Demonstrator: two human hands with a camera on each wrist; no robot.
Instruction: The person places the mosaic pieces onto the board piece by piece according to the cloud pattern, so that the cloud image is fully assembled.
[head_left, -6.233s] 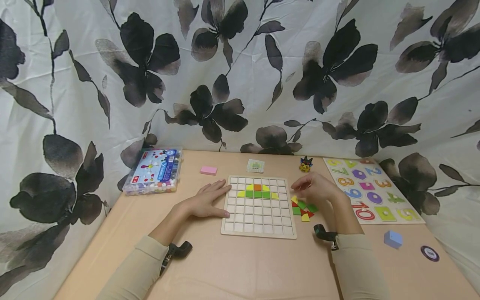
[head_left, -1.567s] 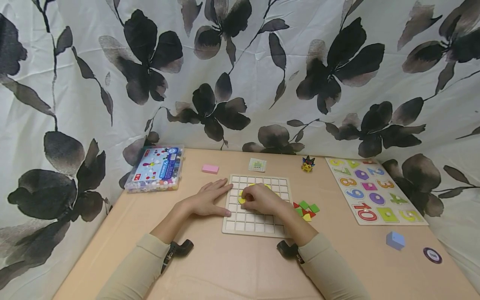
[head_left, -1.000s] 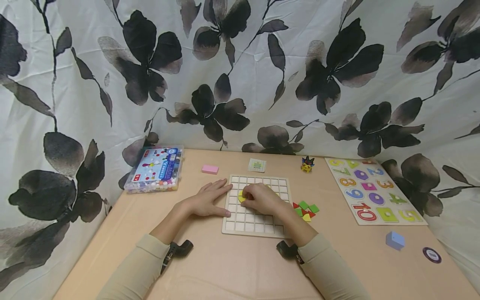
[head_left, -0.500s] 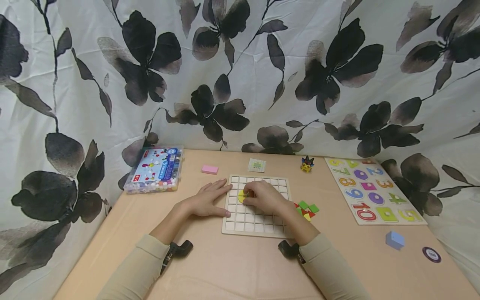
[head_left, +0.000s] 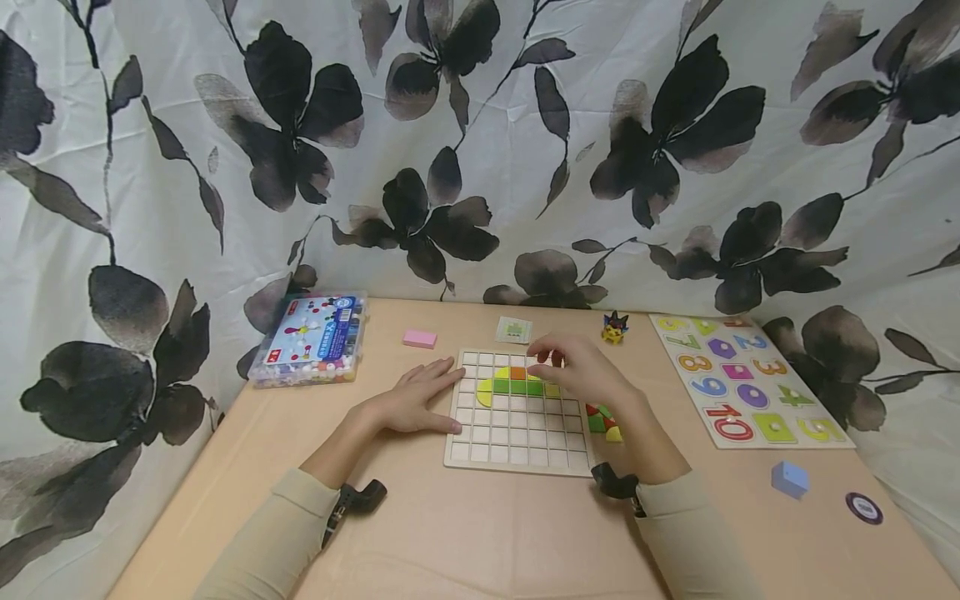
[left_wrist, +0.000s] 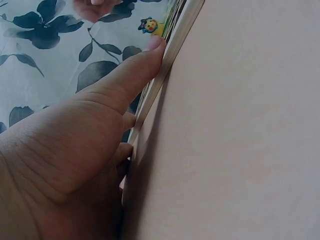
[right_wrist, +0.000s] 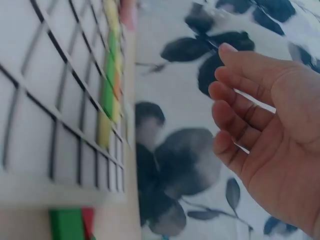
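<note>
A white grid board (head_left: 517,446) lies on the table, its upper rows bearing flat pieces: an orange square (head_left: 518,373), green pieces (head_left: 517,387) and yellow pieces (head_left: 484,398) at the left end. My left hand (head_left: 408,402) rests along the board's left edge, fingers spread and thumb on the frame; the left wrist view has the thumb (left_wrist: 145,60) against that edge. Raised over the board's upper right, my right hand (head_left: 581,367) has loosely curled fingers with nothing between them, as the right wrist view confirms. It covers part of the pattern's right end in the head view.
Loose green, red and yellow pieces (head_left: 597,421) lie right of the board, partly behind the right forearm. Beyond it sit a pattern card (head_left: 513,330), a pink block (head_left: 419,339) and a small figurine (head_left: 615,327). A plastic case (head_left: 307,342) stands left; a number board (head_left: 750,383) lies right.
A yellow piece from the right-hand pile now sits below the pattern's left end. My right hand has let go of it, lifted and moved right; my left hand has stayed put.
</note>
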